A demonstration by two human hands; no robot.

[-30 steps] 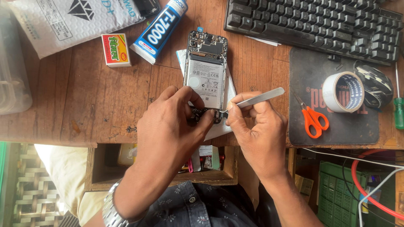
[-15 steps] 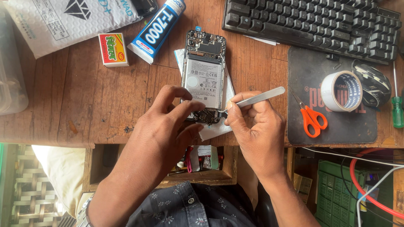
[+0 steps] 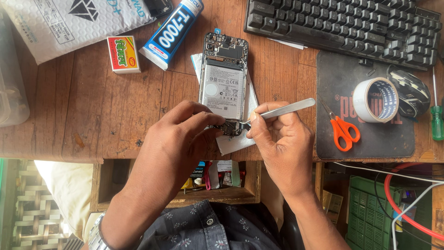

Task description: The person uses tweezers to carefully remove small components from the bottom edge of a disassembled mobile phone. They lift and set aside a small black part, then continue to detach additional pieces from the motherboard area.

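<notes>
Pinching tweezers (image 3: 282, 110) in right hand (image 3: 282, 148), left hand (image 3: 185, 139) pressing opened phone (image 3: 224, 83); risking slipping, scratching the board.

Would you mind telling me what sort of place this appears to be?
Most likely a small phone repair bench. An opened phone with its back off lies on the wooden desk, the right hand works metal tweezers at its lower end, and a glue tube lies nearby.
</notes>
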